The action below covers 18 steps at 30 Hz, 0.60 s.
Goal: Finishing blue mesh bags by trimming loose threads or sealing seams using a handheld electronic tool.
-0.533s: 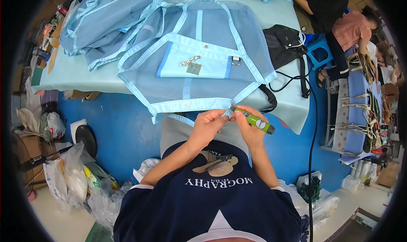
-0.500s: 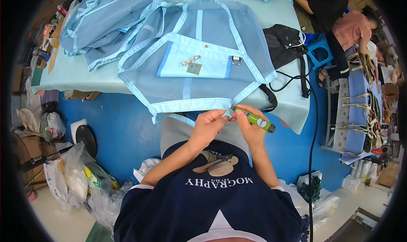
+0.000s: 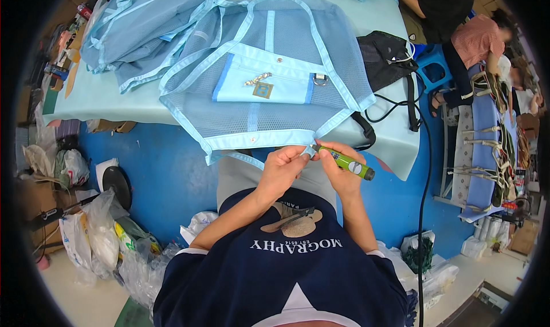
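Right hand (image 3: pixel 338 169) closed around a green lighter (image 3: pixel 344 162), long axis pointing left toward the bag's (image 3: pixel 269 69) trim corner (image 3: pixel 309 149). Left hand (image 3: pixel 283 166) pinches that corner at the surface (image 3: pixel 395 138) edge, touching the lighter tip.

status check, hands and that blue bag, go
Left hand pinching light blue mesh bag hem. Right hand gripping green pen-shaped tool, tip at hem corner. Nothing in the way.
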Tool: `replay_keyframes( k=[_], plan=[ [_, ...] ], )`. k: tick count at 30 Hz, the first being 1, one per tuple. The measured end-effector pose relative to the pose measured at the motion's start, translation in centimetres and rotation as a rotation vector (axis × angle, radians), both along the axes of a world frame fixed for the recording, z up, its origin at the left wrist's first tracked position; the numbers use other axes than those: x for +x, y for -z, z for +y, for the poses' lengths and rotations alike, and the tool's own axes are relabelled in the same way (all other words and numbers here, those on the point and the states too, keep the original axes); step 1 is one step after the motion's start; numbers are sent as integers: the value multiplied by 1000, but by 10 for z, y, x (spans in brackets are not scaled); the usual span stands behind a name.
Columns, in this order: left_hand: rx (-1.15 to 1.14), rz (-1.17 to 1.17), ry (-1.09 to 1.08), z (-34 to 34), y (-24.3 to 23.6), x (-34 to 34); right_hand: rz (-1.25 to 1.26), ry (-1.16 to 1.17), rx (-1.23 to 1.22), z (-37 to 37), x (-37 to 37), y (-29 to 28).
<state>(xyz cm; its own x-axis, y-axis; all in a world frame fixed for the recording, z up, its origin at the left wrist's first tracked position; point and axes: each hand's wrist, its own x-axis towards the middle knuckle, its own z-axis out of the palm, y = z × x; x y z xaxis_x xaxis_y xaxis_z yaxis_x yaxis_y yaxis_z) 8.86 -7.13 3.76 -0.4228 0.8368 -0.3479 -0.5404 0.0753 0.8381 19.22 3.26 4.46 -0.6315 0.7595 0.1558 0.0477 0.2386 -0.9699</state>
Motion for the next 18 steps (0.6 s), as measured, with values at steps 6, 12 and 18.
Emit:
replay_keyframes(
  k=[6,12,18],
  plan=[
    [11,27,-14,0,3,1,30,24,18,-2,-1,1],
    [19,53,-25,0,4,2,-14,46,-33,-3,-1,-2],
    [12,97,-16,0,8,1,12,57,-92,-7,-1,-2]
  ],
)
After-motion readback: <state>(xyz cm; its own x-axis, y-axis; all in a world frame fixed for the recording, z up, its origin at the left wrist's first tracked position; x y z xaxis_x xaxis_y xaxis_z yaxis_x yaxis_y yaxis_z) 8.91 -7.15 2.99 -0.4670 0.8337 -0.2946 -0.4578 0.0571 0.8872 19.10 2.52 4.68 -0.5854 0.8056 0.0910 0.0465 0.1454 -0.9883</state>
